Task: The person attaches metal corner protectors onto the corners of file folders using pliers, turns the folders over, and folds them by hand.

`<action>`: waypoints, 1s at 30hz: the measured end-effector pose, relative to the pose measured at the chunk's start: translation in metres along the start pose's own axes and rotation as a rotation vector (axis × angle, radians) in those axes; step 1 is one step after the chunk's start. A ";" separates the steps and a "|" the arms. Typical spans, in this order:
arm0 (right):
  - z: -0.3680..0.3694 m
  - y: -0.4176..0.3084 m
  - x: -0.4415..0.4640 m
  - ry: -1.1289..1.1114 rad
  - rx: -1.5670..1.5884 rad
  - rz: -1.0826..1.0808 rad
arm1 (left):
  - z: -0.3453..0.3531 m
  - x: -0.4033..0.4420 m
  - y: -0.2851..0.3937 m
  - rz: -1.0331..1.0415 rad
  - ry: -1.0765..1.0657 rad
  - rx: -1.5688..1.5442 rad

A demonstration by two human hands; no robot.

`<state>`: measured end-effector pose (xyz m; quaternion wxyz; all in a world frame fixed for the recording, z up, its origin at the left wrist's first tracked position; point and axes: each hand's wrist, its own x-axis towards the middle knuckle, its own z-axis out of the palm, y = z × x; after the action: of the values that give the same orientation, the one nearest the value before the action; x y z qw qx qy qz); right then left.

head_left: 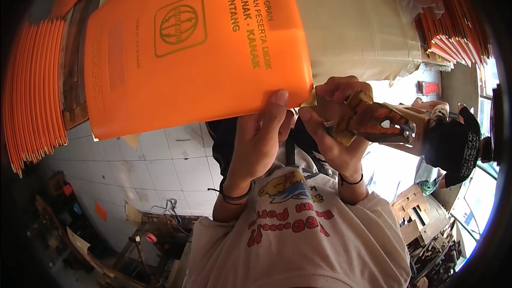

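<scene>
The left hand reaches up from the wearer's body with the wrist nearly straight, its thumb flat on the orange folder and its fingers curled beneath, pinching the folder's near edge close to the near right corner. A dark band circles that wrist. The right hand is bent inward at the same corner, thumb and fingertips drawn together beside a small gold-coloured corner piece. It also grips a worn, brownish metal tool, whose far end points right; the fingers hide much of it, so it may be a pair of pliers, though its shape is hard to make out.

The folder is smooth and glossy, printed in dark gold with sideways lettering that includes "LAPORAN" and "BINTANG", and with an emblem in a rounded square frame. Another gold-coloured tip shows at its near left corner. It lies over the near edge of the cream-covered surface, its near side sticking out beyond that edge.

At the surface's left edge stands a stack of orange folders; more orange folders sit by its right edge. Below is a pale tiled floor.
</scene>
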<state>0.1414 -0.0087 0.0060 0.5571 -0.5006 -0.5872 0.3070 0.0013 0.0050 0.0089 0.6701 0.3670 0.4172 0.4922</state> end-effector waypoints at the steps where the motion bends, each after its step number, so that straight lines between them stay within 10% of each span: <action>1: 0.001 -0.001 -0.001 0.014 0.019 0.037 | 0.001 -0.001 0.001 -0.017 0.016 -0.012; 12: -0.055 -0.003 -0.042 -0.004 -0.081 0.589 | 0.002 0.002 -0.004 -0.001 -0.030 -0.103; 24: -0.061 -0.009 -0.071 -0.141 0.140 0.673 | -0.002 0.013 0.007 -0.151 -0.155 -0.115; 30: -0.056 -0.029 -0.062 -0.186 -0.412 0.362 | -0.023 0.010 0.024 -0.482 -0.398 -0.495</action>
<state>0.1803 -0.0866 0.0212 0.3237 -0.6694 -0.5869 0.3204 -0.0262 0.0220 0.0199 0.9024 0.1742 0.2220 0.3256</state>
